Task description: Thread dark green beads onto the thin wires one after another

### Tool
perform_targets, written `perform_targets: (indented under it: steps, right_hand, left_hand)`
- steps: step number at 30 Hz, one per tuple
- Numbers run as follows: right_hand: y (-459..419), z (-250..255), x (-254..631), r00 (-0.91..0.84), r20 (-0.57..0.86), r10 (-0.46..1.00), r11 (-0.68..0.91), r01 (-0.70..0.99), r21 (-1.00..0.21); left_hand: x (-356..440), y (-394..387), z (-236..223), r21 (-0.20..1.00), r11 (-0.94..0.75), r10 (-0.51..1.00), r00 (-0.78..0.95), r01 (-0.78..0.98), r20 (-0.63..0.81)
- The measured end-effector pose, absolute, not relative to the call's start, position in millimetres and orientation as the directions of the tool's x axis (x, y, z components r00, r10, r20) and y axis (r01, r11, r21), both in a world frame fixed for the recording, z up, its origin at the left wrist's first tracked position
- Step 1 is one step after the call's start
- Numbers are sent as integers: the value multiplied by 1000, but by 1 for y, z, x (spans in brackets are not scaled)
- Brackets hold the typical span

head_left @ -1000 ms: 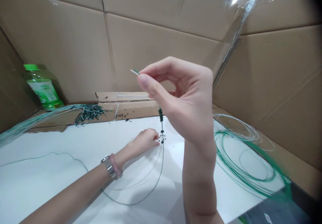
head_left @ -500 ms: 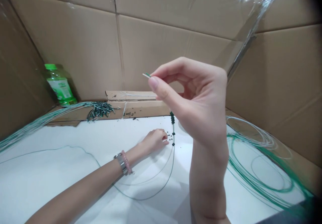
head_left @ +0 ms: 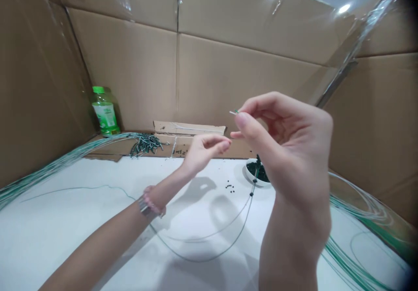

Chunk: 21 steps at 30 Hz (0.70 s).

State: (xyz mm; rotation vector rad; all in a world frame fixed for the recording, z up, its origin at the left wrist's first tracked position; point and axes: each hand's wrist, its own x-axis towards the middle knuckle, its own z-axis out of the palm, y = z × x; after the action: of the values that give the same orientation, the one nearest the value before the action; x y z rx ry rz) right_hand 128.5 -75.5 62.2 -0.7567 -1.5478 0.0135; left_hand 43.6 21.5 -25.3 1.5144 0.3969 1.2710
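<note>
Raised at the right, my right hand (head_left: 287,138) pinches a white wire and a green wire, whose short tips (head_left: 233,112) stick out past the thumb. Small dark beads (head_left: 251,194) are threaded on the strands hanging below this hand, which loop down over the white table. My left hand (head_left: 204,153), wearing a pink beaded bracelet and a silver band, is lifted above the table with thumb and forefinger pinched. Whatever lies between those fingertips is too small to make out. Loose dark beads (head_left: 230,187) lie beneath, near a white bowl (head_left: 248,173) of dark beads partly hidden by my right hand.
A green-capped bottle (head_left: 105,113) stands in the back left corner. Beside it lies a bundle of green wires (head_left: 65,156) with dark beaded ends (head_left: 146,144). Coiled green wire (head_left: 351,256) lies at the right. Cardboard walls (head_left: 130,64) enclose the table.
My left hand has risen off the table from the loose beads, its fingers now pinched. My right hand still grips the wires. The view has shifted, and the bowl now shows.
</note>
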Motion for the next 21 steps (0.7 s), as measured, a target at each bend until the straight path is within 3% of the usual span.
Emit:
perform_targets:
  steps: [6,21]
  right_hand:
    - [-78,57,124,41,867,497,725,529,-441]
    - [-84,46,104,34,895,446,785,465,-409]
  left_hand:
    - [2,-5,23,662,-378,745,212,-647,633]
    - [-9,-24,31,630,-364,688,258,-685,678]
